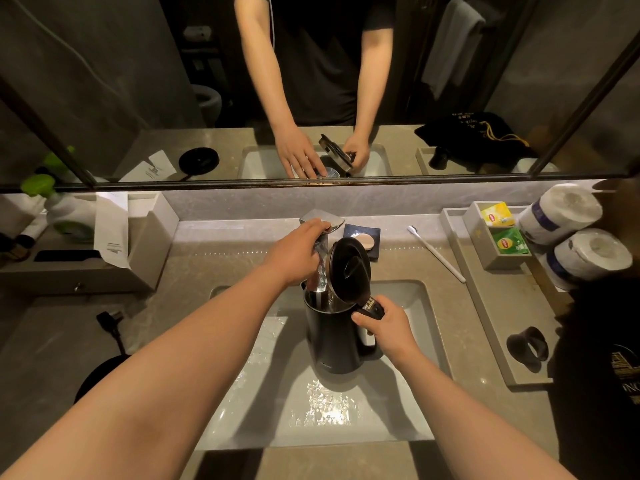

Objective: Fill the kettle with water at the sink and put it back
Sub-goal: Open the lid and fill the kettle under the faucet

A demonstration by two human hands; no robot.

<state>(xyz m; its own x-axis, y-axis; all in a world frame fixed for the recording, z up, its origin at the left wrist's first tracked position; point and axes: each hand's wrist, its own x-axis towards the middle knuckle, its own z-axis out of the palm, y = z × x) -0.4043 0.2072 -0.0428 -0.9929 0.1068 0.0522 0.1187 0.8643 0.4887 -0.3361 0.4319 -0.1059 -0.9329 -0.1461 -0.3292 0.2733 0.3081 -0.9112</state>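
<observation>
Kettle (332,337) sits in sink (420,327) under faucet (320,244), lid (348,268) up. Right hand (388,329) wraps the handle; left hand (298,251) curls on the lever. Risk: overfill or spout splash, basin already wet.

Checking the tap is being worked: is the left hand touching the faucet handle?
Touching. The head view shows the left hand laid over the faucet handle.
</observation>
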